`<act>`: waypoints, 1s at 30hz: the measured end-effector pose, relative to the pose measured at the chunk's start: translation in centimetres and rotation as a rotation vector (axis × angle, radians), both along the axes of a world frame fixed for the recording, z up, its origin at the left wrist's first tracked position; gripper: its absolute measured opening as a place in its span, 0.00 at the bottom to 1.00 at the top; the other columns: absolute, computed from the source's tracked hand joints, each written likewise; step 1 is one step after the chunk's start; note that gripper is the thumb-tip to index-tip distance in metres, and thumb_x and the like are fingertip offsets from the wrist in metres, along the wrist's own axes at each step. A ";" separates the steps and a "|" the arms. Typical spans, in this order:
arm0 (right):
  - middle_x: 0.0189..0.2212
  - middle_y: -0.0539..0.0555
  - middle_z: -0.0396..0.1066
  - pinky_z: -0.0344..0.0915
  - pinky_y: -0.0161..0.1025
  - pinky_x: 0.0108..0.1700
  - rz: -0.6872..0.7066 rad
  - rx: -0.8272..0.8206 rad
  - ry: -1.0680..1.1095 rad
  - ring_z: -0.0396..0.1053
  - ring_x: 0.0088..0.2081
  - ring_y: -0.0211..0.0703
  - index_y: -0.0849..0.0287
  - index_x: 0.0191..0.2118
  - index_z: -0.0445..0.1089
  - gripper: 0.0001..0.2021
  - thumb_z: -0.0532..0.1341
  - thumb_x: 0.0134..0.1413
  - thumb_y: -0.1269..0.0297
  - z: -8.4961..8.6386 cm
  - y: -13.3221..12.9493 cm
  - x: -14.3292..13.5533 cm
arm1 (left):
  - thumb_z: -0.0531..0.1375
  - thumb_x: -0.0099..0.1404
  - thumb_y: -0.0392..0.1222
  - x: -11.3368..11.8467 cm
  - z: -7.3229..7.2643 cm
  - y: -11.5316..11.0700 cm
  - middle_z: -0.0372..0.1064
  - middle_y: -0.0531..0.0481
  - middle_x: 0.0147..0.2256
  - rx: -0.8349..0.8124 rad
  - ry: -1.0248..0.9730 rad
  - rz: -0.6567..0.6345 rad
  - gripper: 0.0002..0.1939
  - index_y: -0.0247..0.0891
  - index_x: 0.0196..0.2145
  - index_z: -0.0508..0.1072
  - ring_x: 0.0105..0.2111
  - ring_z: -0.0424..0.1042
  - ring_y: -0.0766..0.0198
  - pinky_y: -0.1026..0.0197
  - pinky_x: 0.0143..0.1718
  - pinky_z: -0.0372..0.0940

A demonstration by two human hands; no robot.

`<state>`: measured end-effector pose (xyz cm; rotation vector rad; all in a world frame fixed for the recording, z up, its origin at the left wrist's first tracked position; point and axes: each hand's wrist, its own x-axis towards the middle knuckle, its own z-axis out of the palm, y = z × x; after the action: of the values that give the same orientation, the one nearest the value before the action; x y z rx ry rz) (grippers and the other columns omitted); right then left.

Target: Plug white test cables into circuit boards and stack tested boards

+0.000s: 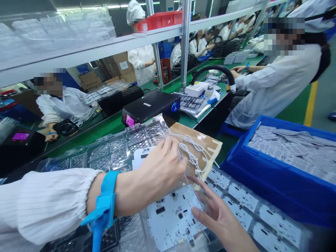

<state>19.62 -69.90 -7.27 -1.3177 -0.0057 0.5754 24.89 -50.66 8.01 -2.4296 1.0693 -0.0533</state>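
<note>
My left hand (160, 171), with a blue wrist strap (106, 199), reaches across from the left. Its fingers are curled in beside the bundled white cables (194, 150); whatever they hold is hidden. Beneath that hand a white circuit board (139, 158) shows in part. My right hand (217, 213) comes from the lower right, thumb and fingers apart. Its thumb touches the right edge of a large white circuit board (173, 218) with black components, which lies in clear plastic. Several smaller white boards fill the clear tray (253, 218) to the right.
A cardboard sheet (217, 145) lies under the cables. Empty-pocket plastic trays (105, 154) stand behind my left arm. At right is a blue bin (236, 168) of white parts. A black box (149, 105) sits on the green bench. Co-workers sit nearby; a metal shelf (110, 47) crosses above.
</note>
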 end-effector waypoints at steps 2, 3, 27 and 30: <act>0.75 0.56 0.51 0.60 0.58 0.70 0.011 0.009 -0.009 0.48 0.75 0.63 0.43 0.71 0.60 0.44 0.72 0.52 0.40 0.4 0.2 0.3 | 0.57 0.65 0.31 0.1 -0.4 0.0 0.66 0.43 0.34 0.004 0.022 -0.025 0.08 0.36 0.28 0.72 0.40 0.70 0.46 0.48 0.39 0.65; 0.75 0.55 0.50 0.60 0.58 0.70 0.017 0.010 -0.003 0.48 0.75 0.62 0.42 0.71 0.60 0.44 0.72 0.52 0.40 0.6 0.2 0.4 | 0.58 0.65 0.32 0.1 -0.6 0.0 0.67 0.42 0.35 0.000 0.017 -0.020 0.06 0.35 0.30 0.73 0.42 0.70 0.45 0.48 0.40 0.65; 0.59 0.59 0.74 0.76 0.50 0.53 0.018 0.136 0.014 0.77 0.51 0.52 0.45 0.74 0.54 0.40 0.66 0.62 0.43 1.3 -0.4 2.5 | 0.60 0.70 0.45 1.0 2.2 2.0 0.66 0.36 0.58 -0.369 0.141 0.166 0.17 0.42 0.54 0.74 0.57 0.71 0.48 0.46 0.54 0.71; 0.50 0.56 0.79 0.78 0.45 0.45 -0.008 0.180 0.039 0.79 0.42 0.47 0.45 0.72 0.58 0.35 0.64 0.65 0.42 1.7 -0.3 3.0 | 0.61 0.67 0.40 -0.1 3.0 1.6 0.64 0.34 0.61 -0.356 0.000 0.102 0.15 0.40 0.52 0.75 0.61 0.68 0.42 0.41 0.55 0.72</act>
<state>22.62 -70.16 -5.55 -1.1311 -0.0198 0.5800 24.78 -49.04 10.99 -2.7967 1.0038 -0.2267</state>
